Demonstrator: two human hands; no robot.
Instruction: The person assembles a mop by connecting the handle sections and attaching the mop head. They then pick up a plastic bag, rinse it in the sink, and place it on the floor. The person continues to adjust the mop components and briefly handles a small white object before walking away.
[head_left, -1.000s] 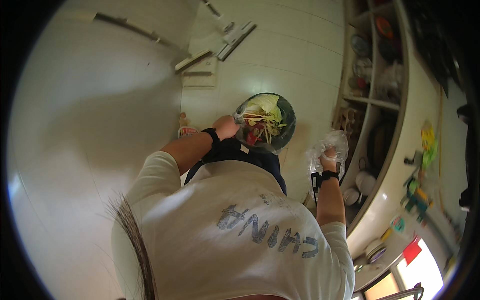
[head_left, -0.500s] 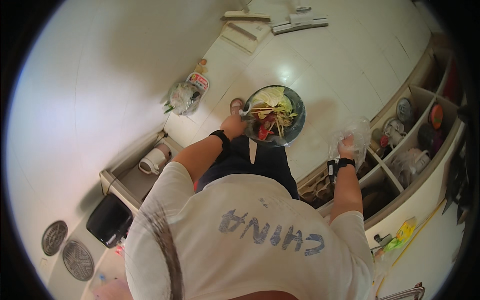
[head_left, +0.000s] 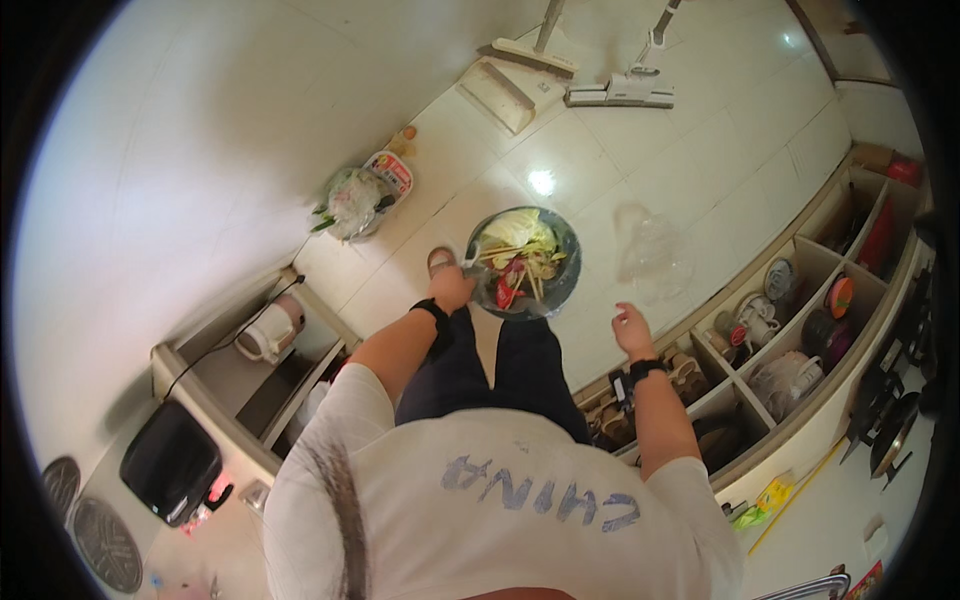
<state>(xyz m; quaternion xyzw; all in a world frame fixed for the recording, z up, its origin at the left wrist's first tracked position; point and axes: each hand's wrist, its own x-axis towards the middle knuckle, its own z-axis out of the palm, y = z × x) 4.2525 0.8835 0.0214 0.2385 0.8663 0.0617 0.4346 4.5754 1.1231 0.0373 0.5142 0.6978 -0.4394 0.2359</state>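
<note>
My left hand (head_left: pixel 453 289) is closed on the rim of a dark round bin (head_left: pixel 568 285), gripping the edge of its plastic liner. Inside the bin lie pale green cabbage leaves (head_left: pixel 517 228), several wooden chopsticks (head_left: pixel 535 284) and a red wrapper (head_left: pixel 509 289). To the right, my right hand (head_left: pixel 631 332) is held out with its fingers partly spread and nothing in them. Just beyond its fingertips is a crumpled clear plastic bag (head_left: pixel 657 258), apart from the hand; whether it touches the floor I cannot tell.
Bagged vegetables (head_left: pixel 352 205) and a red-and-white tray (head_left: pixel 391 173) stand by the left wall. A broom (head_left: pixel 535 57), dustpan (head_left: pixel 498 97) and flat floor cleaner (head_left: pixel 620 94) lie ahead. Open cabinet compartments (head_left: pixel 790 335) line the right; a kettle (head_left: pixel 270 330) sits at left.
My right hand has let go of the clear plastic bag, which is now beyond the fingers. My left hand still grips the bin's rim. The whole view has shifted.
</note>
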